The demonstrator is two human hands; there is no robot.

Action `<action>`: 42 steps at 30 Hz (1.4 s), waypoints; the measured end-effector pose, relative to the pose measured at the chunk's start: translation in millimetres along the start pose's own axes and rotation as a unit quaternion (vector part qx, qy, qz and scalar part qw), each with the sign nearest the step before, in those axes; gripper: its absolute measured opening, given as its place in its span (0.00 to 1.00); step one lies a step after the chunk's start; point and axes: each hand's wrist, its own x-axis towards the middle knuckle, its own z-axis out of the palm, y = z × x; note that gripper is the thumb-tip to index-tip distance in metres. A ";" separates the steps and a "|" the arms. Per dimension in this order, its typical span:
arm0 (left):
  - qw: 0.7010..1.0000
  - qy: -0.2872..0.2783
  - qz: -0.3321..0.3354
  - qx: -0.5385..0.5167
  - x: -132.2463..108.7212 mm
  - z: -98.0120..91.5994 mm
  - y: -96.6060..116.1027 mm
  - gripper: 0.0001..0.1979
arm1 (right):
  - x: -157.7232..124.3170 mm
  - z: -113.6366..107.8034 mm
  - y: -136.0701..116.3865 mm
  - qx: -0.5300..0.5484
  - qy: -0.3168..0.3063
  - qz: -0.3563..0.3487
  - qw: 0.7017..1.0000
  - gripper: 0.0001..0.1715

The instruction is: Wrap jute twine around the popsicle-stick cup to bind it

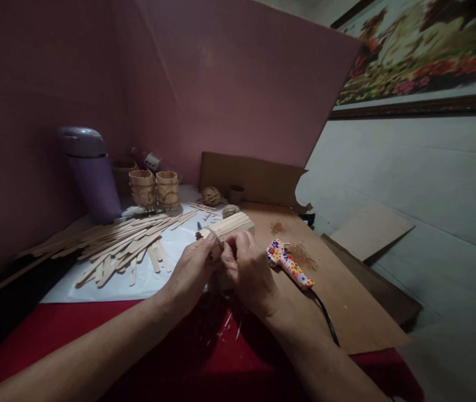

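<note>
My left hand point(193, 268) and my right hand point(248, 271) are both closed around a bundle of flat wooden sticks point(231, 224) held together above the table's middle. The bundle points away from me, and a band of twine seems to wrap its near end. My fingers pinch at that near end. A pile of loose wooden sticks point(116, 243) lies on a white sheet point(137, 285) just left of my hands. A glue gun with a colourful dotted pattern point(288, 263) lies on the wooden board point(346, 301) right of my right hand, its black cord trailing toward me.
Two small stick-built cups point(154, 188) stand at the back, beside a purple flask point(89, 173). A ball of twine point(211, 196) and a small round pot point(235, 194) sit near a cardboard piece point(254, 176). A red cloth point(179, 363) covers the near table. A pink wall stands behind.
</note>
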 end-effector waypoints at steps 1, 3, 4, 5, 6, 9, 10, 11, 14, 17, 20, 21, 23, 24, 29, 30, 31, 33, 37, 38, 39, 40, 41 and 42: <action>1.000 -0.006 -0.001 -0.017 1.0 0.3 -0.3 0.14 | 0.6 0.1 1.8 -0.004 0.012 0.006 1.000 0.06; 0.999 -0.008 -0.006 -0.046 2.6 2.0 0.7 0.10 | 2.2 -0.7 5.4 -0.013 0.045 0.024 0.999 0.06; 0.998 -0.006 -0.009 -0.062 2.9 3.2 1.7 0.10 | 3.0 -1.7 6.7 -0.015 0.062 0.033 0.997 0.07; 0.997 -0.003 -0.016 -0.075 3.1 4.3 2.9 0.11 | 3.7 -3.0 7.2 -0.013 0.072 0.040 0.996 0.07; 0.996 0.001 -0.023 -0.084 3.1 5.2 4.1 0.11 | 4.1 -4.5 7.0 -0.008 0.075 0.045 0.996 0.07; 0.995 0.011 -0.035 -0.095 3.0 5.4 5.6 0.12 | 4.0 -9.1 2.3 0.019 0.045 0.037 0.998 0.07; 0.995 0.011 -0.036 -0.095 3.2 4.7 5.4 0.12 | 3.7 -10.3 0.3 0.025 0.033 0.031 0.999 0.07; 0.995 0.009 -0.036 -0.096 3.5 3.8 4.8 0.12 | 3.3 -11.3 -1.4 0.027 0.023 0.023 0.999 0.07; 0.995 0.006 -0.035 -0.093 4.5 0.5 2.2 0.12 | 2.6 -12.4 -3.9 0.025 0.003 0.008 1.000 0.07; 0.996 0.007 -0.023 -0.085 4.9 -2.4 -0.7 0.10 | 2.0 -10.8 -3.3 0.029 -0.007 0.001 1.000 0.06; 0.998 0.001 -0.005 -0.060 3.7 -3.7 -2.3 0.11 | 0.8 -7.8 -2.9 0.037 -0.001 0.007 0.999 0.06; 0.999 0.001 0.002 -0.045 3.0 -3.5 -2.3 0.12 | 0.3 -6.7 -3.0 0.039 0.002 0.010 0.999 0.07; 1.000 0.005 0.012 -0.012 1.0 -2.1 -1.4 0.15 | -0.5 -4.9 -3.5 0.037 0.003 0.012 0.999 0.07; 1.000 0.007 0.012 0.002 0.0 -1.1 -0.7 0.17 | -0.8 -4.2 -3.8 0.033 0.003 0.012 0.999 0.08; 1.000 0.001 0.004 0.020 -3.2 2.9 2.2 0.16 | -0.6 -2.1 -4.4 -0.015 -0.002 -0.003 1.000 0.07; 1.000 -0.002 0.001 0.017 -3.1 2.7 2.1 0.15 | -0.5 -1.3 -4.7 -0.025 -0.003 -0.006 1.000 0.06; 1.000 -0.006 0.000 0.014 -2.7 2.1 1.6 0.15 | -0.5 -0.3 -4.9 -0.034 -0.003 -0.009 0.999 0.06; 1.000 -0.011 -0.002 0.009 -1.0 -0.1 -0.2 0.15 | -0.9 2.2 -5.1 -0.050 0.002 -0.014 0.999 0.06; 1.000 -0.017 -0.001 -0.007 4.1 -3.6 -3.7 0.14 | -0.2 5.5 0.1 -0.076 0.024 -0.014 0.997 0.06; 1.000 -0.016 -0.001 -0.019 5.2 -3.5 -3.9 0.13 | 0.7 5.0 2.8 -0.084 0.034 -0.005 0.996 0.07; 0.999 -0.013 -0.002 -0.035 6.1 -3.1 -3.7 0.11 | 1.9 3.9 5.6 -0.091 0.047 0.007 0.995 0.08; 0.999 -0.010 -0.002 -0.051 6.7 -2.4 -3.4 0.11 | 3.3 2.3 8.3 -0.092 0.061 0.021 0.994 0.09; 0.998 -0.007 -0.002 -0.063 7.1 -1.7 -2.9 0.11 | 4.6 0.4 10.4 -0.086 0.077 0.032 0.993 0.09; 0.998 -0.003 -0.003 -0.070 7.4 -0.9 -2.3 0.12 | 5.7 -1.7 11.5 -0.071 0.091 0.037 0.993 0.10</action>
